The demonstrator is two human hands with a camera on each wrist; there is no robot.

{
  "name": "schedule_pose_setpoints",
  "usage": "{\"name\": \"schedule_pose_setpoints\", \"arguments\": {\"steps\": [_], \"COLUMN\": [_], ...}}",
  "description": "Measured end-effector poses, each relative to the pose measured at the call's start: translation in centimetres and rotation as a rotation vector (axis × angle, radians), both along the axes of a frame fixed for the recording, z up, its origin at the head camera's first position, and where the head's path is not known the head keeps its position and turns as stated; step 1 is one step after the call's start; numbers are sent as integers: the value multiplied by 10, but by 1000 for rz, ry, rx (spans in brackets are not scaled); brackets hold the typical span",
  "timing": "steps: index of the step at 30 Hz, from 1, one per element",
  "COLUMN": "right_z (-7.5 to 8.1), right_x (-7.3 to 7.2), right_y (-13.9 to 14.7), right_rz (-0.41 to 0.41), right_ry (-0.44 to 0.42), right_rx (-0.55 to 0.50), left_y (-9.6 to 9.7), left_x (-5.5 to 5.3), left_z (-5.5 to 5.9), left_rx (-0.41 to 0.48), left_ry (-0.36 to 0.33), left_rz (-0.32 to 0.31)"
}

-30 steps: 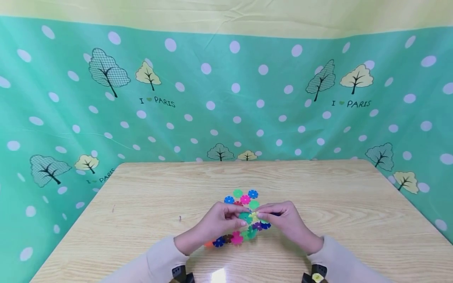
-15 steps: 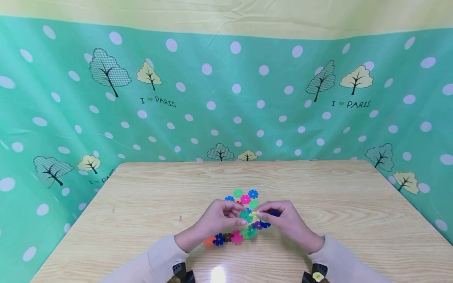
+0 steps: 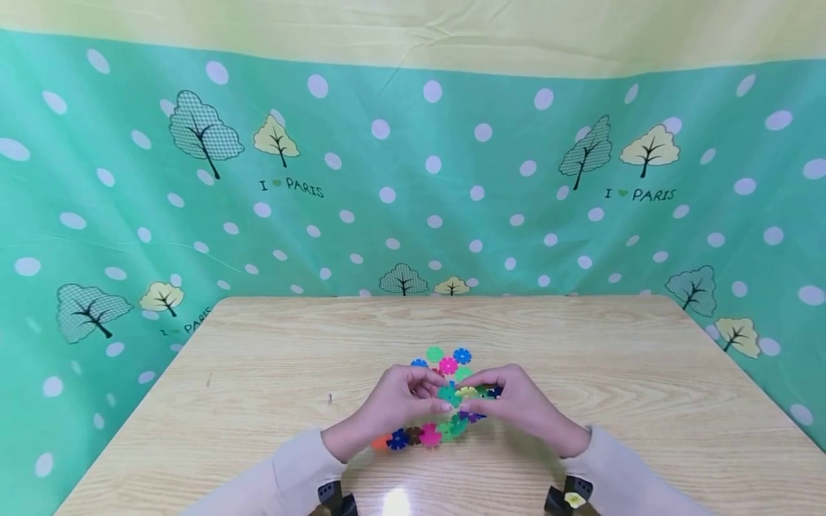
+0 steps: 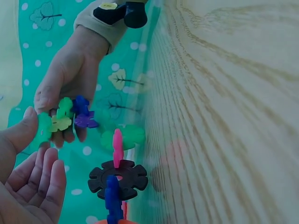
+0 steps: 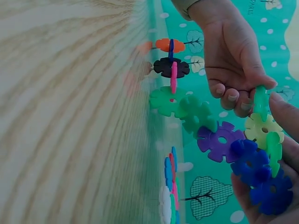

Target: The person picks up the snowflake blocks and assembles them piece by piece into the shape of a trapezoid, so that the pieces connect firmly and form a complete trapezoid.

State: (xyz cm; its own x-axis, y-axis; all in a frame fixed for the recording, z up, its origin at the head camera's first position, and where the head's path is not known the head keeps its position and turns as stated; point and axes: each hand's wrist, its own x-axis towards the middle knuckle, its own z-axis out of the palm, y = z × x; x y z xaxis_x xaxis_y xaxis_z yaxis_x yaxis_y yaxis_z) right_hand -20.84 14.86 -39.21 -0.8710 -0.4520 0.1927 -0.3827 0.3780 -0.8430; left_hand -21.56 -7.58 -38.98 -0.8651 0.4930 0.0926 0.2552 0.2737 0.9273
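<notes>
A chain of notched plastic snowflake discs (image 5: 222, 141) slots together at angles, partly raised off the table. My left hand (image 3: 403, 398) pinches a green disc (image 3: 449, 396) near the chain's upper end between thumb and forefinger. From the other side my right hand (image 3: 525, 405) grips the same stretch. Its thumb lies by the green disc, and its fingers pass behind the yellow disc (image 5: 263, 128) and the dark blue discs (image 5: 251, 163). Toward the left the chain runs down through a pink disc (image 3: 430, 435) and a dark brown disc (image 5: 171, 67) to an orange disc (image 3: 381, 442).
Behind the hands, several more discs lie on the wooden table (image 3: 271, 358), among them a pink one (image 3: 448, 365), a blue one (image 3: 462, 355) and a green one (image 3: 435, 354). A green dotted curtain (image 3: 361, 165) hangs beyond the far edge.
My right thumb has shifted down and left, from the yellow disc to the green disc's lower edge. The right hand now covers more of the dark blue discs. My left hand stays nearly still.
</notes>
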Motion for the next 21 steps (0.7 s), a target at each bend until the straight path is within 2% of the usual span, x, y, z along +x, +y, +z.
{"name": "schedule_pose_setpoints", "arguments": {"steps": [9,14,17,21], "right_z": [6,5,2,0], "right_x": [2,2,2,2], "right_y": [-4,-2,1,8], "right_rz": [36,44,29,-7], "right_ry": [11,2,2,-2], "right_rx": [44,24,32,53], "left_y": [2,-1,-6,-17], "left_x": [3,2,-3,-19], "left_z": [-1,-1,0,3], "left_rx": [-28,-34,-30,-31], "left_ry": [43,51,65,71], "left_rz": [7,-25,-46,-25]}}
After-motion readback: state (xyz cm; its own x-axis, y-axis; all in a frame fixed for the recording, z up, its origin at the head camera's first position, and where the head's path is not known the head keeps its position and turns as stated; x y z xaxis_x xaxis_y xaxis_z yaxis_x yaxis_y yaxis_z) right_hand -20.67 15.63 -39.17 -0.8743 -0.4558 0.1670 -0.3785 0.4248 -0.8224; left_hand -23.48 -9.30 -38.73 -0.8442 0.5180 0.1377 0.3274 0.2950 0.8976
